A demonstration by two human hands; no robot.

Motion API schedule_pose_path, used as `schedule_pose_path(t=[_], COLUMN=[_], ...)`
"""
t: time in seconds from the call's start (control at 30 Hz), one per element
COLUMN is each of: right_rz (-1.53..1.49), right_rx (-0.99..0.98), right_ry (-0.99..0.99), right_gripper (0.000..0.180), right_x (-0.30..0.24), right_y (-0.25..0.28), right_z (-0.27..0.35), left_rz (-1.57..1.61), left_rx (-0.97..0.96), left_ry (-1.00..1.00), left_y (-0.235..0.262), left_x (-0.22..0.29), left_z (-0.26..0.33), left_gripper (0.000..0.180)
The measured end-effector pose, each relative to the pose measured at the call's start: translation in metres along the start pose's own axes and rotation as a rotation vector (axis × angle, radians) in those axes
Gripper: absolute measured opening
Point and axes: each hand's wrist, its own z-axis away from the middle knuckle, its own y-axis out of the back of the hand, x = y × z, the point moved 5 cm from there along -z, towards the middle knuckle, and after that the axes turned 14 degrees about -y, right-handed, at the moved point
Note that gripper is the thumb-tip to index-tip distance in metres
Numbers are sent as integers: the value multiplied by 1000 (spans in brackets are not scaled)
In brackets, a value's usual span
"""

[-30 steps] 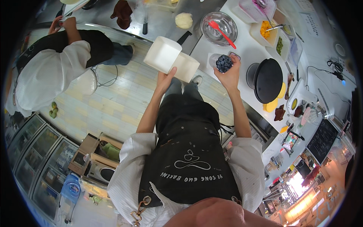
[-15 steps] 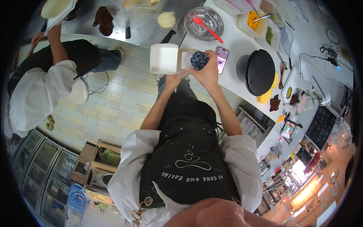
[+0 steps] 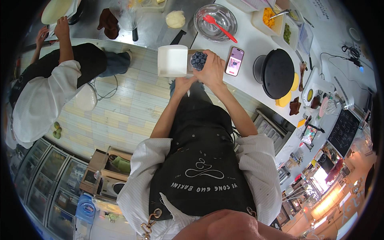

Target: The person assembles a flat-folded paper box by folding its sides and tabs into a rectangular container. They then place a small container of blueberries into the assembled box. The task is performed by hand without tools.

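Drawing together above the counter (image 3: 256,48) edge, both hands now meet: left hand (image 3: 182,84) under the white box (image 3: 173,61), right hand (image 3: 212,68) gripping the blueberry tart (image 3: 199,61).

A small round tart piled with dark blueberries (image 3: 199,60) sits upright, held at the open mouth of a white square box (image 3: 173,61). The box lies flat with its pale inside facing up, raised over the floor just off the edge of the white surface (image 3: 256,44).
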Motion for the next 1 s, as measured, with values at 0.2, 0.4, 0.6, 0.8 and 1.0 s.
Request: schedule_pose_path(t=[0.2, 0.4, 0.6, 0.8, 1.0], right_rz=[88, 81, 215, 280, 45], right_rx=[44, 70, 99, 115, 109], right_ry=[-100, -190, -141, -138, 17], right_gripper=[81, 83, 83, 86, 81], right_x=[12, 22, 23, 15, 38], right_y=[-13, -26, -33, -29, 20], right_z=[0, 2, 0, -2, -1], left_rz=[-431, -392, -600, -599, -447], left_rx=[-187, -167, -300, -306, -285], left_ry=[-73, -112, -148, -159, 43], left_y=[6, -4, 1, -2, -1], left_x=[8, 23, 4, 4, 29], left_z=[-7, -12, -14, -19, -24], left_gripper=[56, 53, 52, 52, 56])
